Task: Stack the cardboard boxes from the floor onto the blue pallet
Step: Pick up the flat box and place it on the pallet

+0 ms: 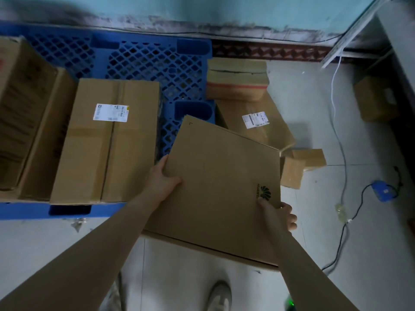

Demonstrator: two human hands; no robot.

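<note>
While flat box (215, 182) hangs tilted between my hands, far corner over blue pallet (139, 57) edge: left hand (162, 176) grip pinches left edge, right hand (279, 213) grip clamps near corner. Risk: slip, snag on labelled box (107, 140). Boxes all shut; contents unseen.

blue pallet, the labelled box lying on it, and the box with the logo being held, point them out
blue pallet (143, 57), head view, bare lattice deck near the wall
labelled box (107, 140), head view, middle of its taped top
box with the logo (220, 187), head view, centre of its broad top face
</note>
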